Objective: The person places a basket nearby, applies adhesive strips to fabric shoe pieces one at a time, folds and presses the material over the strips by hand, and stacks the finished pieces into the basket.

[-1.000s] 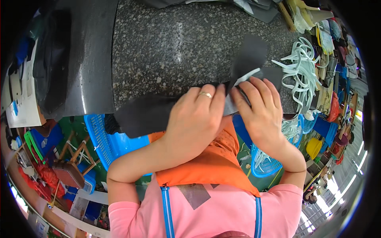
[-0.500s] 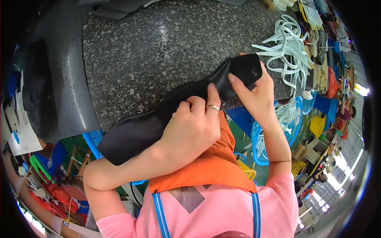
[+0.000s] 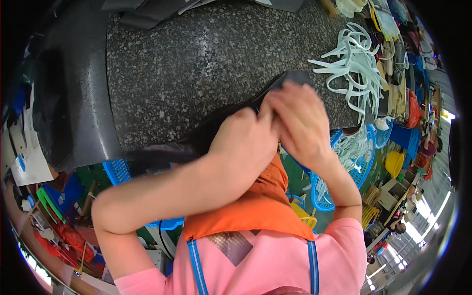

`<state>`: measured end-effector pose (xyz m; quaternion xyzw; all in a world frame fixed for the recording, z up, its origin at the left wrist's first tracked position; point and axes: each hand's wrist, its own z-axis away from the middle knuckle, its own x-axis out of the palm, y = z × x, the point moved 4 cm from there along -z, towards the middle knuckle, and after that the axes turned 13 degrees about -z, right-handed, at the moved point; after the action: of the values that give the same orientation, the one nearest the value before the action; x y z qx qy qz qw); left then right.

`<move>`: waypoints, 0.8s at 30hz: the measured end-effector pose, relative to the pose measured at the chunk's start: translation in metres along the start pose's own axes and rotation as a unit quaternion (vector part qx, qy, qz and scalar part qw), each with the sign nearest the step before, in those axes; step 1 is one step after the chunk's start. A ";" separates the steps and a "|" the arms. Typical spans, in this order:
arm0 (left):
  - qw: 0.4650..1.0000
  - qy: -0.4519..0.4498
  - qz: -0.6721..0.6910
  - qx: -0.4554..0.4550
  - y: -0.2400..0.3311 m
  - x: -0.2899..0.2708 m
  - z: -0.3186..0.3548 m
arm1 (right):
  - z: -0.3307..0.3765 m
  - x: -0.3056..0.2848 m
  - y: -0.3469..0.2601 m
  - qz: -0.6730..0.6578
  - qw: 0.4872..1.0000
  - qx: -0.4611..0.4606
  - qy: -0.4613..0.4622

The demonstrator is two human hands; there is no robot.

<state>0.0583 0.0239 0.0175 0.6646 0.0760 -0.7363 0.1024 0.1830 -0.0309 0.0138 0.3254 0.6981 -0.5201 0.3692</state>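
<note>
A long, soft black leather-like piece (image 3: 204, 137) lies slantwise along the near edge of the speckled stone table (image 3: 196, 73). My left hand (image 3: 243, 147) is closed on its near edge, fingers bent at the middle of the piece. Right beside it, my right hand (image 3: 301, 125) curls over the right-hand part, its fingertips touching or nearly touching the left hand's. Both hands are partly smeared by motion, and they hide much of the near edge. The piece's left end is blurred and hangs low by my left forearm.
Pale mint strips (image 3: 351, 64) are heaped on the table's right side. Below them stands a blue basket (image 3: 319, 196) with more strips. A dark sheet (image 3: 91, 98) covers the left side. Black pieces (image 3: 147, 17) lie at the far edge. I wear an orange apron (image 3: 246, 216).
My right hand has come left and turned over the piece, meeting my left hand. The piece's left end, flat and plain before, is now tilted and blurred.
</note>
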 end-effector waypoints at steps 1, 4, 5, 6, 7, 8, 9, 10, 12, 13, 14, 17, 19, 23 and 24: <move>1.000 0.010 0.014 -0.019 0.003 -0.001 0.018 | 0.001 -0.001 0.001 -0.016 0.998 0.051 -0.044; 0.992 0.074 0.076 -0.065 -0.008 0.000 0.046 | -0.005 -0.013 -0.004 0.001 0.999 0.017 -0.049; 0.980 0.133 0.121 -0.088 -0.015 -0.004 0.049 | -0.008 -0.003 -0.012 -0.066 0.995 -0.012 -0.067; 0.969 0.021 0.212 -0.128 -0.024 -0.005 0.051 | -0.009 0.006 -0.018 -0.132 0.987 -0.041 -0.084; 0.958 0.024 0.235 -0.164 -0.030 -0.008 0.059 | -0.012 -0.003 0.003 -0.092 0.991 -0.042 -0.084; 0.943 0.031 0.254 -0.213 -0.038 -0.008 0.068 | -0.019 -0.014 0.015 -0.057 0.997 0.007 -0.054; 0.922 0.046 0.311 -0.224 -0.042 -0.001 0.076 | -0.027 -0.020 0.010 -0.037 0.997 -0.002 -0.067; 0.921 0.044 0.309 -0.231 -0.044 0.002 0.076 | -0.033 -0.021 0.003 -0.017 0.997 -0.011 -0.079; 0.914 0.069 0.343 -0.203 -0.052 0.005 0.071 | -0.040 0.004 -0.025 -0.111 0.977 -0.125 -0.131; 0.895 0.034 0.393 -0.209 -0.053 0.008 0.071 | -0.043 0.014 -0.028 -0.156 0.965 -0.149 -0.150; 0.894 0.033 0.392 -0.214 -0.054 0.010 0.075 | -0.051 0.018 -0.023 -0.159 0.964 -0.152 -0.151; 0.898 0.045 0.400 -0.180 -0.049 0.017 0.079 | -0.067 0.023 -0.006 -0.317 0.925 -0.068 -0.199; 0.923 0.066 0.354 -0.133 -0.044 0.020 0.080 | -0.068 0.021 -0.011 -0.301 0.923 -0.082 -0.224; 0.928 0.078 0.334 -0.142 -0.041 0.016 0.079 | -0.057 0.020 -0.016 -0.282 0.921 -0.132 -0.236; 0.927 0.072 0.338 -0.145 -0.042 0.015 0.077 | -0.055 0.022 -0.016 -0.283 0.919 -0.133 -0.240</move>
<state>-0.0274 0.0443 0.0094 0.6798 -0.0403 -0.5896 0.4344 0.1486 0.0194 0.0129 -0.0723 0.7143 -0.5673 0.4034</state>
